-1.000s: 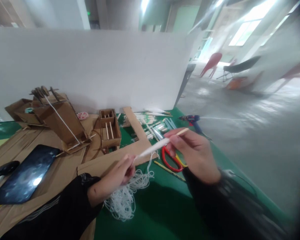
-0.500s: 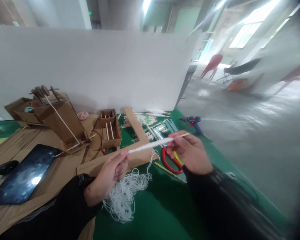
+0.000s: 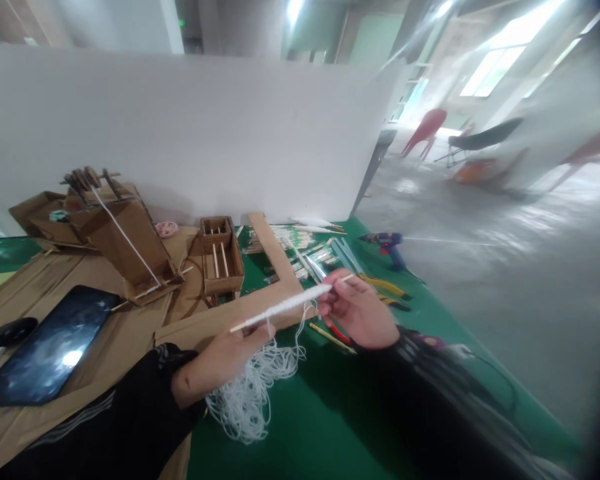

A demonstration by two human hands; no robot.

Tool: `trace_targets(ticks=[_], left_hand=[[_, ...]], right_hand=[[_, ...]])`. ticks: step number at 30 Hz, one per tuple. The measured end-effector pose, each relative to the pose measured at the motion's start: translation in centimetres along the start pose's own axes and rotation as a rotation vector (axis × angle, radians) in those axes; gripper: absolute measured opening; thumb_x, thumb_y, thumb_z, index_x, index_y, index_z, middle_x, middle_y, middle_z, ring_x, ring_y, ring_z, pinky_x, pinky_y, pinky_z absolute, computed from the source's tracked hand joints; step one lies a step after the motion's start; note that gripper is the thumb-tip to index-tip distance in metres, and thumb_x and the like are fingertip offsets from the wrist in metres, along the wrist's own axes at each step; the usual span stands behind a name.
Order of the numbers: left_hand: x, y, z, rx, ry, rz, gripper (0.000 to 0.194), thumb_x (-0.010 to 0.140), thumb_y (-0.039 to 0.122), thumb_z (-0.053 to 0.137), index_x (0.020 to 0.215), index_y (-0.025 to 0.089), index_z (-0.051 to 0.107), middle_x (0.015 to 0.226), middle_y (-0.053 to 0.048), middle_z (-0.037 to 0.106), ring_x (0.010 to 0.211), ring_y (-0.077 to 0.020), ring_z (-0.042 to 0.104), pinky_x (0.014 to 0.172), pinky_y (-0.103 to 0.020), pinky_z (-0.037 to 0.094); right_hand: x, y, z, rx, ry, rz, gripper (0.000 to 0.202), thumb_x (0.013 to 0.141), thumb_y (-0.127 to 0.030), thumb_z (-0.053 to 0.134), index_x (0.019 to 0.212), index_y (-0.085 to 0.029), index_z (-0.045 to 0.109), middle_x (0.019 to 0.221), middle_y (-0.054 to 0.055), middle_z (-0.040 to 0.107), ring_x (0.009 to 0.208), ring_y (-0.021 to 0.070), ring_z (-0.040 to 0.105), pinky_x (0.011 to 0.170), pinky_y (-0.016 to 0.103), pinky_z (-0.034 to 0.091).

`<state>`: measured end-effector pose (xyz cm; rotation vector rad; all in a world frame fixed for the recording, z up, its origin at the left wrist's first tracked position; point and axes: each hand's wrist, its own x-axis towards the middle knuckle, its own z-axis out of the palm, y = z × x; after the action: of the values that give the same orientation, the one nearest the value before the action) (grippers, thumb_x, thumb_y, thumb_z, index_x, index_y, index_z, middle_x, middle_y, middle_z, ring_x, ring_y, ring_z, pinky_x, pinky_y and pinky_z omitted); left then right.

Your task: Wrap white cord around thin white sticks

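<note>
A thin wooden stick point(image 3: 290, 304) wound with white string spans the gap above the cardboard, its bare ends showing. My right hand point(image 3: 364, 312) is closed around it near the right end, fingers pinched. Below the left end, my left hand point(image 3: 220, 363) is closed on the white string, a short strand rising from its fingertips to the winding. The loose pile of string point(image 3: 247, 407) lies on the green table just under my left hand. Red-handled scissors point(image 3: 341, 335) are mostly covered by my right hand, with a pencil-like yellow stick point(image 3: 325, 333) beside them.
Left are a cardboard model point(image 3: 125, 233), a black tablet point(image 3: 55, 340) and a small cardboard box with sticks point(image 3: 223, 260). An L-shaped cardboard piece point(image 3: 205, 320) lies in the middle. Pliers point(image 3: 387, 287) and a glue gun point(image 3: 387, 243) sit to the right, before the white partition point(image 3: 205, 140).
My left hand has dropped from the stick's left end and now pinches the string under it. My right hand shifted left and slightly down, uncovering the pliers.
</note>
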<state>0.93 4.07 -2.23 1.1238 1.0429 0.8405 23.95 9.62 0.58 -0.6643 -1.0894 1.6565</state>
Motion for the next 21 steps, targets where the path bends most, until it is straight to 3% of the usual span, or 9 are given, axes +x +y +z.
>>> trace_targets(ticks=[3,6,11,14,17,21], left_hand=[[-0.5,0.6,0.7,0.199,-0.062,0.018,0.035,0.085,0.045,0.055,0.063,0.018,0.048,0.059,0.005,0.039,0.054,-0.01,0.034,0.051,-0.024,0.03],[-0.9,1.3,1.1,0.251,-0.083,0.061,0.038,0.087,0.045,0.05,0.061,0.019,0.041,0.059,0.005,0.036,0.055,-0.0098,0.033,0.053,-0.024,0.029],[-1.0,1.6,0.9,0.123,-0.062,0.107,0.038,0.083,0.045,0.057,0.061,0.017,0.045,0.063,0.004,0.04,0.057,-0.0096,0.034,0.056,-0.023,0.032],[-1.1,1.8,0.9,0.078,0.024,0.155,0.031,0.08,0.041,0.063,0.064,0.016,0.057,0.088,-0.005,0.055,0.074,-0.0144,0.049,0.065,-0.025,0.041],[-1.1,1.8,0.9,-0.012,0.084,0.215,0.029,0.077,0.035,0.068,0.057,0.015,0.06,0.11,-0.009,0.057,0.097,-0.0222,0.052,0.079,-0.03,0.046],[-1.1,2.0,0.9,-0.282,0.134,0.208,0.017,0.077,0.033,0.069,0.074,0.017,0.069,0.098,-0.006,0.061,0.086,-0.0181,0.055,0.073,-0.028,0.048]], right_hand=[[-0.1,1.1,0.1,-0.039,-0.024,-0.038,0.016,0.082,-0.034,0.067,0.087,-0.02,0.062,0.07,0.0,0.066,0.056,0.0129,0.063,0.042,0.021,0.047],[-0.4,1.6,0.3,-0.157,-0.053,-0.11,0.014,0.087,-0.032,0.062,0.092,-0.019,0.063,0.068,0.001,0.066,0.061,0.0152,0.065,0.048,0.024,0.049],[-0.7,1.4,0.9,-0.397,-0.122,-0.235,0.016,0.088,-0.031,0.06,0.093,-0.018,0.069,0.085,0.006,0.067,0.067,0.0169,0.066,0.051,0.027,0.051],[-0.7,1.2,1.1,-0.476,-0.151,-0.28,0.014,0.088,-0.028,0.059,0.095,-0.021,0.07,0.098,0.007,0.064,0.069,0.0157,0.066,0.052,0.027,0.051],[-0.7,1.4,0.9,-0.512,-0.162,-0.284,0.015,0.088,-0.026,0.059,0.097,-0.022,0.071,0.099,0.007,0.064,0.07,0.0154,0.065,0.054,0.027,0.052],[-0.6,1.7,0.6,-0.526,-0.232,-0.247,0.015,0.088,-0.026,0.06,0.097,-0.022,0.072,0.101,0.007,0.066,0.07,0.0145,0.065,0.058,0.028,0.054]])
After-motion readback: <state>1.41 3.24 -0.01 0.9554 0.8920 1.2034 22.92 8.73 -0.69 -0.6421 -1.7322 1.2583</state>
